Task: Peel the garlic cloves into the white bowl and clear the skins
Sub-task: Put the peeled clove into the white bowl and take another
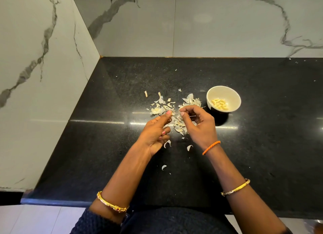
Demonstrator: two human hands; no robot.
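Garlic cloves [219, 104], peeled and pale yellow, lying together in the white bowl [234, 97] on the right part of the black counter [262, 137]. Dry skins [176, 111] scattered in a loose heap just left of the bowl, near it but apart, with a few single flakes closer to the counter's front edge. Above the heap, left hand [155, 134] with thumb and first finger pinched on a small pale piece at the tips, other fingers curled in toward the palm; cannot tell whether this piece is a clove or only skin. Right hand [199, 125] just beside, fingers bent, thumb and first finger pinched near the same spot, maybe on a thin bit of skin, too small to tell for sure. Orange thread [211, 147] around the right wrist, gold bangles [111, 203] on both forearms. White marble walls [43, 76] behind and to the left of the counter.
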